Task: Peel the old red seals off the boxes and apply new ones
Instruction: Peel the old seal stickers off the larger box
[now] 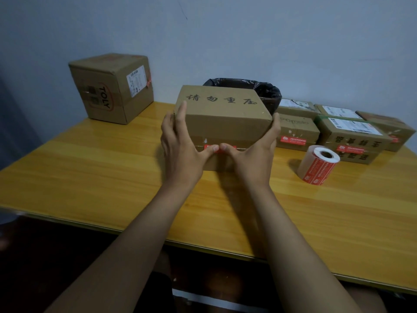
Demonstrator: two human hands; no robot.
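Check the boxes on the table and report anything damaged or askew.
The brown cardboard box with black characters, held at both ends, shows scuffed white tears left of its red seal. The far box with the torn white label also looks ripped. Nothing else stands out.

Table: yellow wood-grain table (112, 177), glossy top.
Far left: tall brown cardboard box marked TOLY (111, 88), standing near the back edge.
Centre: flat brown cardboard box with black characters (222, 118).
Right: red-and-white roll of seal stickers (318, 164), lying tilted.
Far right: cluster of low brown cardboard boxes (343, 132), close together.
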